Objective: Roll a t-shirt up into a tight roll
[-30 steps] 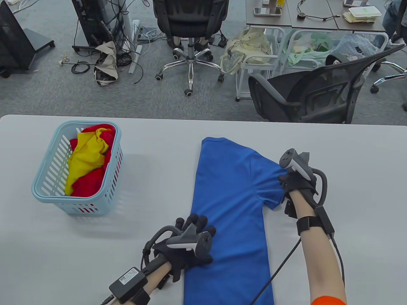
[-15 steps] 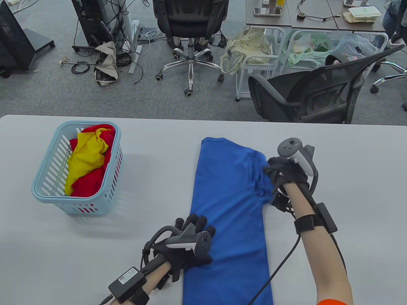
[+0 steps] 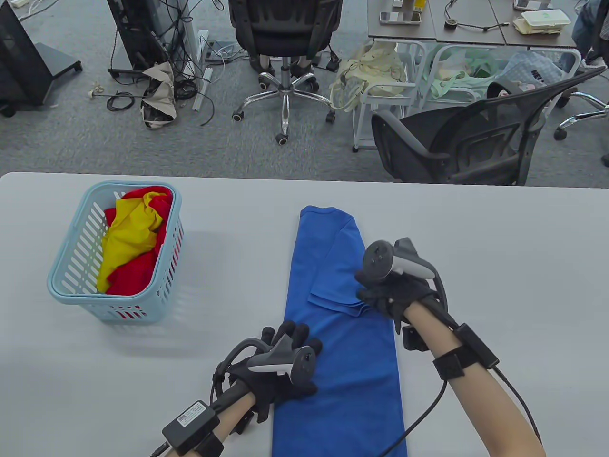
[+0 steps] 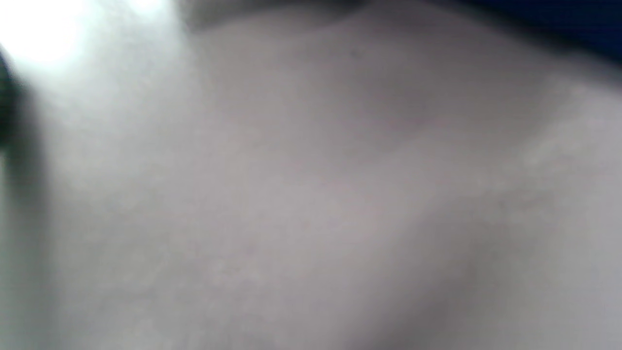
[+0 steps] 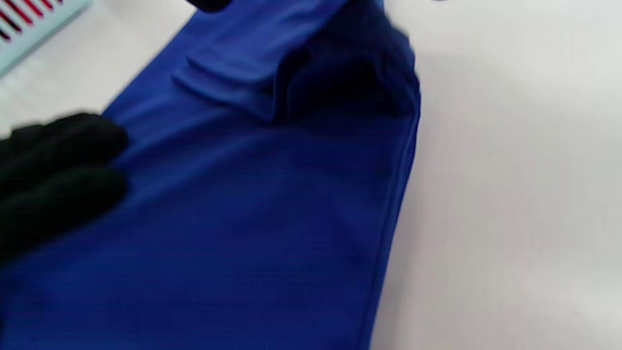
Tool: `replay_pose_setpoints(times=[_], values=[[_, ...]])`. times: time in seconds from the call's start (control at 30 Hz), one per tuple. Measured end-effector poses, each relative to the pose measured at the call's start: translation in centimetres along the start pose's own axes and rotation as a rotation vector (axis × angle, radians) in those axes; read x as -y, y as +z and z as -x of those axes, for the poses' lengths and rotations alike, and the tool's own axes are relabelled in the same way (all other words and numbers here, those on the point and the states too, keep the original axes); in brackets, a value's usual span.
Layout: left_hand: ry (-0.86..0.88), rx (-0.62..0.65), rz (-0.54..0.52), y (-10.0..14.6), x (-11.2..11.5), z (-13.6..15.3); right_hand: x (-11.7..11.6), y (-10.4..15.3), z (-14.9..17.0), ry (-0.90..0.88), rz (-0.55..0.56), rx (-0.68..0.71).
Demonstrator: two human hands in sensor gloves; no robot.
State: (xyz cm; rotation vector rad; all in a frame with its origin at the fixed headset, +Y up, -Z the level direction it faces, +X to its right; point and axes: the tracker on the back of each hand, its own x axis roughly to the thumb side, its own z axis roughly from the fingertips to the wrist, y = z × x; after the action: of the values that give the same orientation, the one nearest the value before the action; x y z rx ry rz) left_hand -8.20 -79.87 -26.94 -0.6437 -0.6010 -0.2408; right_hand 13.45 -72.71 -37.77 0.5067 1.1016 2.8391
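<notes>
Right grip pinching folded sleeve at mid-frame, left grip flat on blue cotton t-shirt, its long axis running frame-top to frame-bottom.

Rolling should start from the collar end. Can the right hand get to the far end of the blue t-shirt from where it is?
Probably yes: the right hand rests mid-shirt, and the blue t-shirt has nothing lying on its far end.

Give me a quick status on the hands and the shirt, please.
Left hand flat on blue cotton t-shirt. Right hand on folded-in sleeve. Shirt narrow, not yet rolled. Nothing obstructing.
</notes>
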Motion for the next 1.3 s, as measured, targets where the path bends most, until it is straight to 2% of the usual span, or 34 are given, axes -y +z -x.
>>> replay_pose_setpoints(times=[0.07,0.1,0.13,0.3,0.4,0.47,0.57,0.67,0.77,0.9,0.97,1.03,1.17,1.3], values=[[-0.011,-0.02,-0.023,0.0,-0.1,0.2,-2.7,-1.3,-0.7,0.086,-0.082,-0.034],[-0.011,-0.032,-0.032,0.0,-0.2,0.4,-3.4,-1.7,-0.8,0.116,-0.092,-0.051],[-0.009,-0.061,-0.039,0.0,-0.2,0.8,-3.6,-2.0,-1.0,0.176,-0.05,-0.079],[0.024,-0.173,-0.068,0.0,-0.5,3.0,-2.1,-4.7,-0.2,0.11,-0.031,-0.139],[0.064,-0.179,-0.077,0.3,-0.5,3.7,-1.0,-5.9,0.4,0.126,-0.027,-0.167],[0.07,-0.172,-0.084,0.5,-0.5,3.7,-0.4,-6.2,0.8,0.067,-0.021,-0.173],[0.051,-0.15,-0.11,1.2,-0.8,3.1,0.5,-4.4,0.9,-0.018,0.065,-0.152],[0.022,-0.113,-0.132,2.0,-1.0,2.1,0.0,-0.6,-0.1,0.061,0.138,-0.131],[0.063,-0.05,-0.109,2.1,-0.8,0.8,-2.9,3.4,-1.7,0.138,0.131,-0.066],[0.03,-0.068,-0.031,1.2,-0.3,0.0,-7.7,5.5,-2.6,0.216,0.027,-0.034],[-0.005,-0.078,-0.024,0.7,-0.5,0.0,-9.4,5.3,-2.0,0.176,-0.004,-0.025],[0.024,-0.082,-0.006,0.2,-0.9,0.4,-9.8,4.5,-1.0,0.176,0.003,-0.055],[0.028,-0.076,0.019,-1.7,-2.0,1.9,-8.5,2.6,0.7,0.117,0.01,-0.084],[0.171,-0.07,0.034,-4.1,-3.7,5.1,-6.3,0.3,2.6,0.01,0.005,-0.116]])
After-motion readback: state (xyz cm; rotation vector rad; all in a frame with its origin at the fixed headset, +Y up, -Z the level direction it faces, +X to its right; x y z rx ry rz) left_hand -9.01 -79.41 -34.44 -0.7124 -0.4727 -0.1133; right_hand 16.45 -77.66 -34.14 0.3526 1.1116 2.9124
